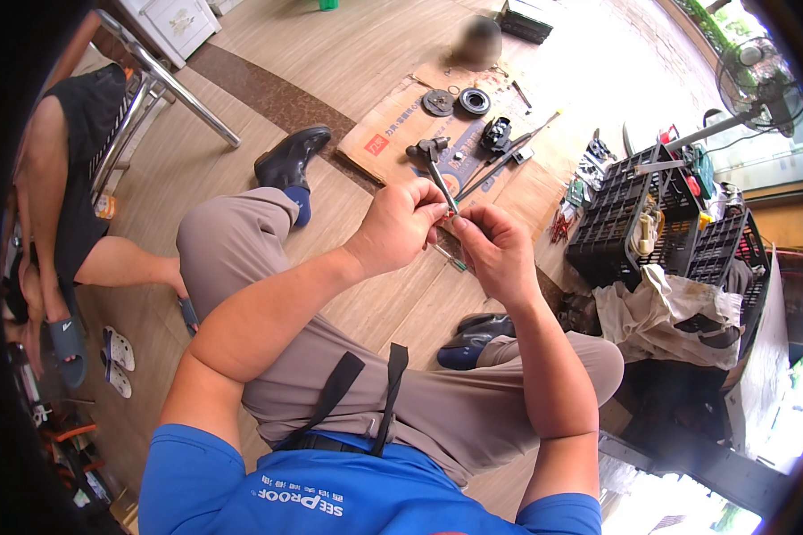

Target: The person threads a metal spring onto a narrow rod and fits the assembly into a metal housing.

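Note:
My left hand [397,230] and my right hand [498,248] meet in front of me, thumbs and fingers pinched together. Between the fingertips shows a small reddish piece [449,215], too small to name. Just beyond the fingers a tool with a dark head and metal shaft [434,160] reaches over the cardboard [375,147]; whether it lies there or is held I cannot tell. Below my fingers is a thin rod with a green end [456,261]. On the cardboard are a black ring-shaped part [474,102], a flat dark disc [438,102] and a black mechanical part [496,134].
Black plastic crates [616,214] full of tools stand at the right, a cloth [669,308] hanging over one. Behind them is a fan [758,85]. A person's bare leg [125,263] and a metal-framed chair [183,89] are at the left. A black case [526,22] sits far off.

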### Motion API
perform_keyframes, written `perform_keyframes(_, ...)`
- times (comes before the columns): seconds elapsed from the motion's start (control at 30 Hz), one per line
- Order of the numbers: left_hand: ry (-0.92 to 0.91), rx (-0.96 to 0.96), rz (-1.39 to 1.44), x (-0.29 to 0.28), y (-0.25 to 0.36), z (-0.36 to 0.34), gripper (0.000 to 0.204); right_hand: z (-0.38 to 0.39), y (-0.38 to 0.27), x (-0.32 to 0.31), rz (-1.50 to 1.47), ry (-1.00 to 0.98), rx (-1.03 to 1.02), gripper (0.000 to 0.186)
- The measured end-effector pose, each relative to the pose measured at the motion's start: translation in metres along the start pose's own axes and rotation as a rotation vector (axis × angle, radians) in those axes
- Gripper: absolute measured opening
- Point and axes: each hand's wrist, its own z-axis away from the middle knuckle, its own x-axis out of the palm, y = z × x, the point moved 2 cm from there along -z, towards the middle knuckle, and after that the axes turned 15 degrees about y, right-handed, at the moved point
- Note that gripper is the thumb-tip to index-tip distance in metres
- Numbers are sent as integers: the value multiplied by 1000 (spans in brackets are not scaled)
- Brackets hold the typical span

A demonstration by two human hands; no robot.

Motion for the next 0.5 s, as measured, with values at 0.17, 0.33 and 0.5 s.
perform_keyframes(0.17,-34,74,-41,5,-6,3,11,-5,-2,-5,23,20,-65,12)
perform_keyframes(0.33,-56,52,-58,7,-1,7,11,-9,-2,-9,44,49,-27,13)
perform_keyframes(0.5,-73,11,13,6,-4,5,10,-13,3,-8,29,73,22,13)
